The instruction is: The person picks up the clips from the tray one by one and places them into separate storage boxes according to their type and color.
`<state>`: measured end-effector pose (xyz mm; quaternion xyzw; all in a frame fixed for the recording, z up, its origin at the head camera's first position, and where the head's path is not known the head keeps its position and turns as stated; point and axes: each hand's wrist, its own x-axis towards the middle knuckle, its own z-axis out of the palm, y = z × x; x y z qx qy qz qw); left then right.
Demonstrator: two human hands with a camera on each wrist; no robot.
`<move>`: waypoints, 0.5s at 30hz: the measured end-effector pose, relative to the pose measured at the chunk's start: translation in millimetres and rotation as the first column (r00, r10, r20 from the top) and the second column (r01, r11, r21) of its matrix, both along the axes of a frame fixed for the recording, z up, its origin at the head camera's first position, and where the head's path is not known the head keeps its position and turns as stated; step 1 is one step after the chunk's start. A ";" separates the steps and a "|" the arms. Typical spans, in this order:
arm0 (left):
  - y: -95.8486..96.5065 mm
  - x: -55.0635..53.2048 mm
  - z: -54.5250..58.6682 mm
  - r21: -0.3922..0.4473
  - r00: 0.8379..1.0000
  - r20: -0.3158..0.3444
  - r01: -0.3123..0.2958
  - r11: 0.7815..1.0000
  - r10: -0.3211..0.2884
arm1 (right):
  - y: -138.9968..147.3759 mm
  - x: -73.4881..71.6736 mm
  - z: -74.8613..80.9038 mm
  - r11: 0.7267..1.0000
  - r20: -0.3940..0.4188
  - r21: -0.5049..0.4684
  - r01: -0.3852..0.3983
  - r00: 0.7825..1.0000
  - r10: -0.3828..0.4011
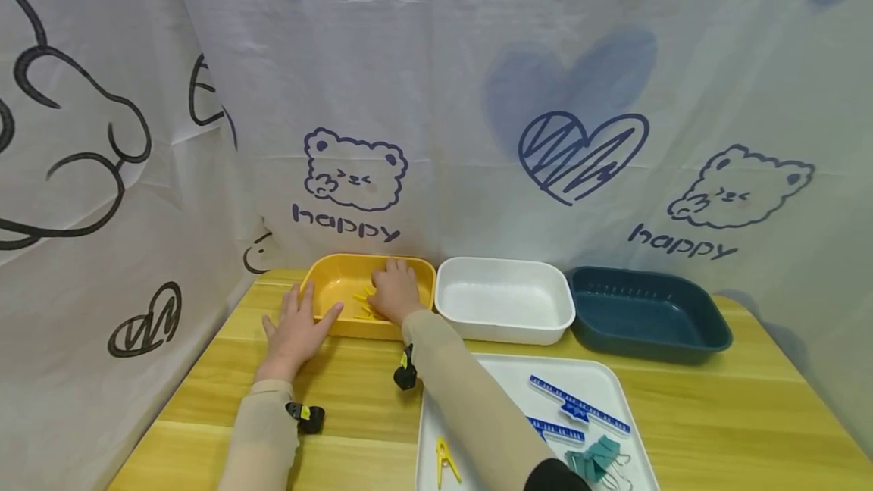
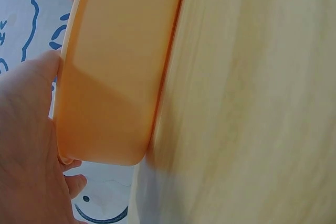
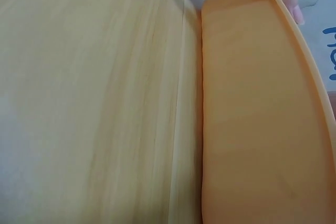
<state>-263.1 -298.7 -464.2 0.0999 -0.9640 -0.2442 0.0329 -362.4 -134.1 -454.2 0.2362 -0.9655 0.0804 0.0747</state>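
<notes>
A yellow plastic bin (image 1: 346,329) stands at the back left of the table, with several small yellow clips (image 1: 366,312) inside. At its front left corner rests my left hand (image 1: 295,330), fingers spread along the left end and thumb over the front rim. The left wrist view shows that hand (image 2: 31,140) against the rim of the bin (image 2: 113,77). My right hand (image 1: 397,292) reaches down into the bin beside the clips. Its fingertips are hidden, so whether it pinches a clip cannot be told. The right wrist view mostly shows the bin's front wall (image 3: 262,108).
To the right stand a white bin (image 1: 505,328) and a dark blue-green bin (image 1: 648,343). On a white tray (image 1: 505,370) in front lie a yellow clip (image 1: 444,461), two blue ruler-like clips (image 1: 580,405) and teal binder clips (image 1: 596,458). A printed cloth hangs behind.
</notes>
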 end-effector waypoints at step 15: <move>-0.2 -1.4 -1.6 0.003 1.000 0.010 0.001 1.000 -0.001 | 17.3 9.8 4.5 0.996 -0.059 0.022 -0.082 0.995 0.083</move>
